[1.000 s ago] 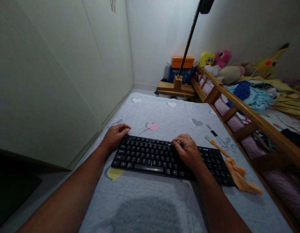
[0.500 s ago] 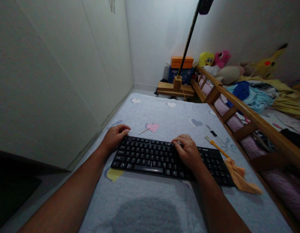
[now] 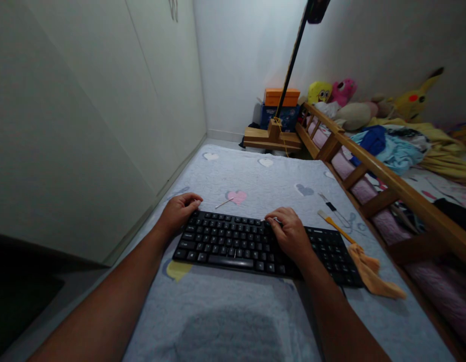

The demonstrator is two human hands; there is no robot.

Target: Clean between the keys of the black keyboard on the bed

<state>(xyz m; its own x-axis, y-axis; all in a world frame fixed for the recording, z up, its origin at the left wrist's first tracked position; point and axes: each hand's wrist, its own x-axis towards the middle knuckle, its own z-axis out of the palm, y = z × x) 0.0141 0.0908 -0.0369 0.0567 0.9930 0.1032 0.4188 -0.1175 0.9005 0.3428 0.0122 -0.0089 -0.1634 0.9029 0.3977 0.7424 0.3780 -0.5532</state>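
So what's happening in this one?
A person's right hand pinches what looks like a cotton swab at the top keys of a black keyboard. The left hand rests by its far left corner. Another swab lies beyond it; a brush and orange cloth lie to the right.

Bare forearms on show here, the left forearm broad at the near end, tapering smoothly to a bare wrist, the right forearm a match, left hand bare, right hand bare too, rounded fingers uncovered.
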